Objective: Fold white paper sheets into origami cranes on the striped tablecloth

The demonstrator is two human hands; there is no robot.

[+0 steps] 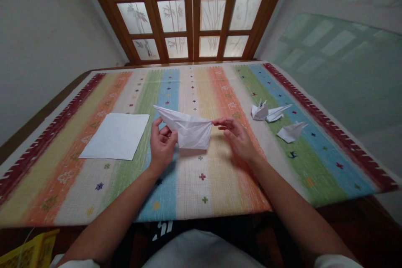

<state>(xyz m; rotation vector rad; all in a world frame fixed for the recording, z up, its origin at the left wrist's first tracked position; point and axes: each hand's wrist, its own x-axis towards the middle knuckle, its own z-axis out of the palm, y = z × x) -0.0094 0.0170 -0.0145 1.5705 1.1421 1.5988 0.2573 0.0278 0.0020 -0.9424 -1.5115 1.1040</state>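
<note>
A partly folded piece of white paper (192, 130) is held above the striped tablecloth, with a long point reaching up to the left and creases across its face. My left hand (162, 144) pinches its lower left side between thumb and fingers. At the paper's upper right corner, the fingertips of my right hand (235, 134) touch or nearly touch the edge. The right fingers are stretched out and the thumb is apart from them; I see nothing gripped there.
Flat white sheets (116, 136) lie to the left. Folded paper cranes (260, 111), (278, 113) and a third folded paper figure (291, 132) sit on the right. The tablecloth (191, 188) covers the table; a yellow basket (31, 251) stands below its front left edge.
</note>
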